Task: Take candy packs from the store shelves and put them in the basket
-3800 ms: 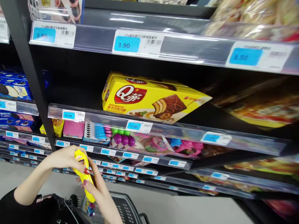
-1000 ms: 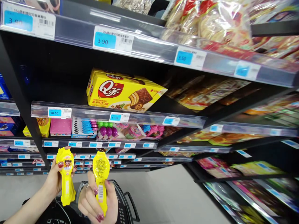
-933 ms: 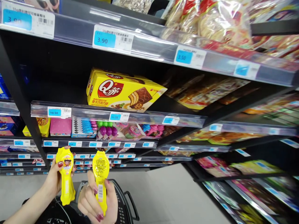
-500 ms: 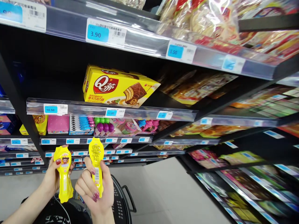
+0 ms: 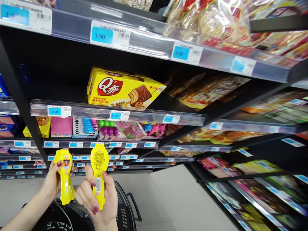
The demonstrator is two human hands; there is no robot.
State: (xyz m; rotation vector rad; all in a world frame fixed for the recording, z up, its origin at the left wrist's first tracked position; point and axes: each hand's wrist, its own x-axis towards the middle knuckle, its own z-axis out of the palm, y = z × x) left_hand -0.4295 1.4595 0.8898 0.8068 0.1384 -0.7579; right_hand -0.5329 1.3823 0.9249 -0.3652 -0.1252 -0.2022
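In the lower left of the head view, my left hand (image 5: 51,179) grips a yellow candy package (image 5: 66,189) shaped like a paddle. Its front, with a cartoon figure on the round top, faces me. Beside it, my right hand (image 5: 101,195) holds a second yellow candy package (image 5: 99,160) of similar shape upright between thumb and fingers. That one has its printed back and barcode turned to me. A small gap separates the two packages. What is inside them cannot be made out.
A black basket (image 5: 125,205) with a handle is below my right hand. Ahead, store shelves carry a yellow cake box (image 5: 125,88), a pink box (image 5: 61,126), colourful toy-like sweets (image 5: 108,131) and bagged snacks (image 5: 192,91). Grey floor (image 5: 168,199) lies to the right.
The package in my right hand has straightened a little and appears slightly larger. My left hand and its package have shifted slightly to the left and up. Both are still held.
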